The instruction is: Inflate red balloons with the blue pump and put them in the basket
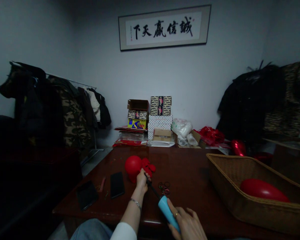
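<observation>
Your left hand [142, 181] has its fingers clamped on the red balloon [132, 164], which bulges at that hand's eleven o'clock, while at its four o'clock your right hand [188, 221] grips the blue pump [167, 210], fingers wrapped round it.

The table [190, 168] spans the lower centre of the frame. On or above it, left of centre, a balloon [132, 165] sits beyond the left hand [142, 180]; the hand pump [168, 211] runs from there to the right hand [188, 221] at the bottom edge. Rubber bands [164, 188] lie between hand and wicker basket [272, 210], lower right, which contains another balloon [263, 190]. Behind the table, boxes [160, 123] stand below the framed calligraphy [165, 29] at top.
</observation>
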